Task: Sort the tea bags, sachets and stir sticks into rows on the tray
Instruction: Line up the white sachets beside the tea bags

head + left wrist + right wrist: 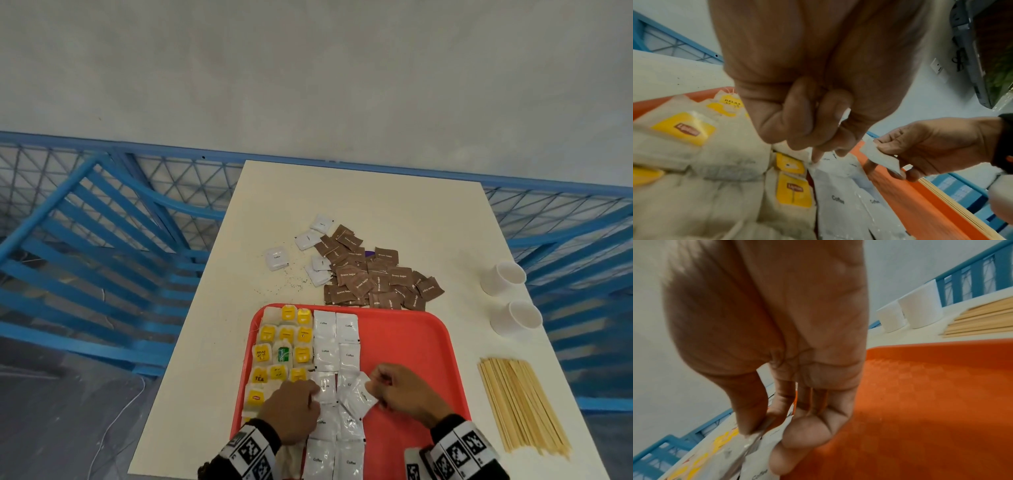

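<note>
Head view: sorting still at the coffee stage, judging by the layout. Right hand [406, 394] pinching one white coffee sachet [359, 394] by its edge, holding it tilted just above the red tray [411, 339], right beside the second white column. Left hand [294, 409] curled up, fingertips pressing down on a sachet already lying in the first white column [324, 349], probably pinning it so the row isn't sliding; looking like a sliver of white tucked in the fist from the left wrist view, but hard to tell.

Next move probably calling for lowering the held sachet flat into the gap directly under the right hand's fingers, squaring it with the neighbours.

Tea bags [284, 346] sitting lined up just left of the left hand. Brown sugar sachets [376, 281] and a few loose white ones [276, 257] waiting well ahead of both hands, beyond the tray. Stir sticks [520, 404] lying off to the right of the right hand, untouched.
</note>
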The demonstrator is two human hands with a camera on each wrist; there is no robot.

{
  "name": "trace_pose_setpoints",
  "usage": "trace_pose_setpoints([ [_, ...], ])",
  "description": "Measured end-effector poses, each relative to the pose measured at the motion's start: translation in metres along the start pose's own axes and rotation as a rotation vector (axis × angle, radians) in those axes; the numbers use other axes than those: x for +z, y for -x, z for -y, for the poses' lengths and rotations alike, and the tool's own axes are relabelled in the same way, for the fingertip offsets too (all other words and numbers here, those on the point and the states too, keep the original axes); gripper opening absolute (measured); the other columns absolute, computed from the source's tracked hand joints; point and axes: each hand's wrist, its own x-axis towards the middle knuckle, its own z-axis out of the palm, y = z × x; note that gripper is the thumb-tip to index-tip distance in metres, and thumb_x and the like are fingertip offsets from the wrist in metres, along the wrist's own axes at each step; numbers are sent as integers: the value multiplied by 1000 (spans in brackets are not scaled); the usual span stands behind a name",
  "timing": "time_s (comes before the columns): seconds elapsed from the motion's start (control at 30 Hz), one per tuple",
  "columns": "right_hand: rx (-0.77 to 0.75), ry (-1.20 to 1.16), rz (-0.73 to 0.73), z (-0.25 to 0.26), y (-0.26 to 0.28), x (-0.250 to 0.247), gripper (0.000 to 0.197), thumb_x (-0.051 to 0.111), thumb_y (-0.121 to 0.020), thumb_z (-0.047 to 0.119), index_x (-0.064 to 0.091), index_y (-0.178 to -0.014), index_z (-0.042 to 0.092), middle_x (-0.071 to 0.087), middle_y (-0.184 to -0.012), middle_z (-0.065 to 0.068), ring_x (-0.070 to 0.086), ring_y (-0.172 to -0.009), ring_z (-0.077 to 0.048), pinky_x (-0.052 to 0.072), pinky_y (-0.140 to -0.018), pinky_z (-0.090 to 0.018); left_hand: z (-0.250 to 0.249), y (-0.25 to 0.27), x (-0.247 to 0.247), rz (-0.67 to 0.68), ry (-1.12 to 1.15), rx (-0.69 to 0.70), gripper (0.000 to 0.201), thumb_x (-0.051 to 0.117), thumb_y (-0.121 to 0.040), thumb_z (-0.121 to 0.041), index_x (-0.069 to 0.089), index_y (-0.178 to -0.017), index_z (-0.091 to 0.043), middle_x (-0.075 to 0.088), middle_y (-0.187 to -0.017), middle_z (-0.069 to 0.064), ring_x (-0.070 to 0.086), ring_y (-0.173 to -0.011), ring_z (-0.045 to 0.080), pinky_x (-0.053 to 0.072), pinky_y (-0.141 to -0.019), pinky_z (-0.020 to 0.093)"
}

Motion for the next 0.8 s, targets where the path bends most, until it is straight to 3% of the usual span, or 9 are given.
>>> trace_pose_setpoints([
  [0.2,0,13,-44,1,-4,4,22,63,-94,22,53,-75,19,57,-69,10,49,-63,-5,42,-64,-20,-3,-2,2,-7,34,20,43,44,-97,-34,52,-139,-28,62,-129,-1,56,-118,19,47,-102,36],
  [0.3,-48,55,-86,6,1,-3,21,65,-94,23,54,-76,18,57,-73,10,46,-64,0,40,-61,-14,-1,1,-3,-138,136,49,30,47,-96,-38,61,-120,-27,68,-97,-8,62,-90,8,51,-84,26],
  [0.37,-93,31,-98,17,4,-9,20,68,-93,22,58,-76,14,57,-69,10,45,-59,4,40,-59,-13,-6,6,-12,-218,266,93,20,55,-98,-39,64,-108,-24,60,-72,-11,54,-64,0,43,-64,14],
  [0.43,-125,-43,-90,32,7,-14,20,70,-92,20,64,-80,5,58,-65,9,47,-55,4,40,-56,-12,-14,11,-25,-195,443,141,20,61,-94,-43,68,-101,-25,65,-70,-4,55,-57,0,45,-61,15],
  [0.53,-151,-77,-52,52,9,-18,15,71,-91,19,68,-84,6,62,-62,8,51,-53,1,40,-54,-12,-19,14,-33,-93,553,153,23,69,-88,-44,72,-96,-23,74,-81,3,65,-61,6,53,-63,21],
  [0.6,-135,9,-90,53,7,-23,14,70,-92,18,66,-80,12,61,-63,12,52,-53,6,39,-54,-10,-15,9,-28,-236,326,129,19,67,-89,-46,71,-92,-27,71,-83,-7,64,-72,4,54,-71,23],
  [0.67,-114,113,-222,42,5,-32,20,69,-92,20,61,-73,17,58,-65,13,51,-57,4,39,-56,-13,-15,6,-20,-361,27,113,18,58,-94,-47,66,-98,-31,63,-95,-16,58,-88,4,52,-80,28],
  [0.73,-52,163,-322,25,4,-39,23,69,-91,22,60,-70,18,59,-68,9,48,-61,-3,39,-59,-19,-17,2,-12,-359,-138,139,25,52,-95,-49,62,-110,-32,58,-109,-16,55,-101,8,48,-81,28],
  [0.8,-1,186,-304,15,8,-39,20,67,-91,20,62,-72,17,62,-73,7,49,-63,-3,40,-61,-19,-19,-2,-7,-304,-216,172,35,52,-94,-52,60,-121,-31,56,-119,-14,51,-112,10,44,-83,29],
])
